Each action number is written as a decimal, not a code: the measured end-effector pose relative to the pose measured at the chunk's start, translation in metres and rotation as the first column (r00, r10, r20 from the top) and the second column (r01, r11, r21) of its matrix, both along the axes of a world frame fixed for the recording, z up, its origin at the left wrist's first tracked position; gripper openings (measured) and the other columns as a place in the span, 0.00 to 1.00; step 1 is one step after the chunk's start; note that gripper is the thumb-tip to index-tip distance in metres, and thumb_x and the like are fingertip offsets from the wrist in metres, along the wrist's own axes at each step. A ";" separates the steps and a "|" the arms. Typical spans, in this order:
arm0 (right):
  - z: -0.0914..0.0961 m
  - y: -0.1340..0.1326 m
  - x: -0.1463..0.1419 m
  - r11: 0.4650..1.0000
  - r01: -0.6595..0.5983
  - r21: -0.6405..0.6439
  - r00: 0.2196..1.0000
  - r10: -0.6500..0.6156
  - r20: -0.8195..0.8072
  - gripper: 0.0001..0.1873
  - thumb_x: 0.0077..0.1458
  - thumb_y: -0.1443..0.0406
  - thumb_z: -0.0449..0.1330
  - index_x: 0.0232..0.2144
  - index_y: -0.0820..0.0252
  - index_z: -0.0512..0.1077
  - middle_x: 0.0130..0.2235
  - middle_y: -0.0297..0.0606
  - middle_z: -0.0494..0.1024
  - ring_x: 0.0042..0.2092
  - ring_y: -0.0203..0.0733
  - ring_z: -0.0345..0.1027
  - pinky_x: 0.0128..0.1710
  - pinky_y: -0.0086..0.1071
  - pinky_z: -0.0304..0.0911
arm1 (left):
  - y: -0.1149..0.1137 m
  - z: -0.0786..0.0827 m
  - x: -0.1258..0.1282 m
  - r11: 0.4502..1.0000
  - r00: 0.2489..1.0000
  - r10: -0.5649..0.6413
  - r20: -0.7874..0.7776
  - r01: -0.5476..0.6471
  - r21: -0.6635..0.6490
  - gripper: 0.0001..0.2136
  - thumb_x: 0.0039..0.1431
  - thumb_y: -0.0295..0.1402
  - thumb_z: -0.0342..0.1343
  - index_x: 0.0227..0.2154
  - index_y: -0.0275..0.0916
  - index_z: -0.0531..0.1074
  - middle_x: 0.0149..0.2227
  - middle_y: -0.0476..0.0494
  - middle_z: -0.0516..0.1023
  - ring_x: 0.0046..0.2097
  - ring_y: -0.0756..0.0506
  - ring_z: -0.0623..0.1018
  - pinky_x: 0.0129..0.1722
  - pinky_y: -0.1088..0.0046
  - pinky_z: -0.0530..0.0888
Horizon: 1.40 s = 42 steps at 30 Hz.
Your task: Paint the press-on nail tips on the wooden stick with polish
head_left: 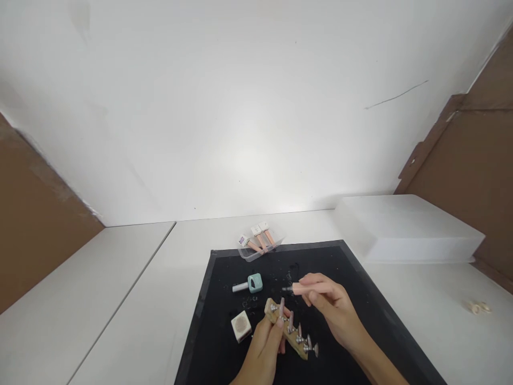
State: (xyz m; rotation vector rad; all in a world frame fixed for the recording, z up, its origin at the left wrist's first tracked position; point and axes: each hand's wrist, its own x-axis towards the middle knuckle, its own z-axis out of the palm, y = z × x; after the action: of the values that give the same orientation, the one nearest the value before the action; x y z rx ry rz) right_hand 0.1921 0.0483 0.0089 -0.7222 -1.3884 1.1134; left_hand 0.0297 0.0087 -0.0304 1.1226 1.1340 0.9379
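Observation:
My left hand (262, 347) grips a wooden nail tip stand (297, 346) by its upper end, fingers wrapped round it. Several false nails (290, 321) sit on small metal holders along the stand. My right hand (328, 302) pinches a pink nail polish brush (312, 289) by its long cap. The dark bristle tip points left, just above the stand and apart from the nails. Left of my left hand is a white square polish bottle (241, 326); whether its neck is uncapped I cannot tell.
A teal bottle (255, 283) with a pale cap lies on the black mat (224, 267). Behind it, a clear tray (251, 257) holds several pink-capped bottles. A white block (409, 230) stands at the right, with small beige pieces (477, 307) on the white table in front.

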 end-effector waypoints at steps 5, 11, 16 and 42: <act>-0.004 -0.001 -0.001 0.999 -0.010 -0.043 0.997 0.007 -0.083 0.18 0.52 0.52 0.56 0.22 0.57 0.75 0.32 0.41 0.76 0.29 0.40 0.66 0.26 0.31 0.60 | -0.001 -0.003 -0.001 1.000 1.000 0.001 -0.004 -0.001 0.001 0.28 0.51 0.55 0.43 0.40 0.34 0.69 0.26 0.49 0.64 0.27 0.50 0.63 0.31 0.70 0.63; 0.000 -0.001 -0.005 1.000 0.005 0.025 0.999 -0.004 -0.054 0.20 0.51 0.51 0.56 0.20 0.58 0.73 0.27 0.40 0.75 0.28 0.40 0.65 0.26 0.31 0.60 | -0.008 0.003 0.000 1.000 0.994 0.018 -0.105 -0.018 -0.004 0.28 0.50 0.56 0.43 0.37 0.35 0.71 0.33 0.44 0.69 0.31 0.48 0.65 0.34 0.71 0.65; 0.003 -0.003 -0.007 0.998 -0.021 0.063 0.999 0.023 -0.025 0.19 0.53 0.52 0.55 0.21 0.58 0.73 0.26 0.39 0.74 0.28 0.40 0.65 0.28 0.32 0.61 | -0.008 0.003 -0.002 0.998 0.987 -0.042 -0.156 0.048 0.037 0.26 0.53 0.54 0.41 0.34 0.36 0.72 0.33 0.44 0.70 0.33 0.47 0.66 0.35 0.71 0.64; 0.005 -0.002 -0.008 0.994 -0.104 0.020 0.994 0.104 -0.013 0.17 0.54 0.54 0.56 0.20 0.58 0.71 0.27 0.37 0.73 0.30 0.39 0.65 0.30 0.31 0.60 | -0.004 0.007 -0.002 0.994 0.983 -0.097 -0.157 0.103 0.035 0.25 0.53 0.54 0.40 0.27 0.36 0.71 0.25 0.48 0.64 0.30 0.47 0.64 0.33 0.71 0.64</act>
State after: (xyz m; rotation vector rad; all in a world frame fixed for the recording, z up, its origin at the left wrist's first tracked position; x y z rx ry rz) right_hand 0.1838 0.0460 0.0136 -0.6329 -1.4365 1.1824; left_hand 0.0280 0.0046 -0.0234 1.2939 1.1751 0.8113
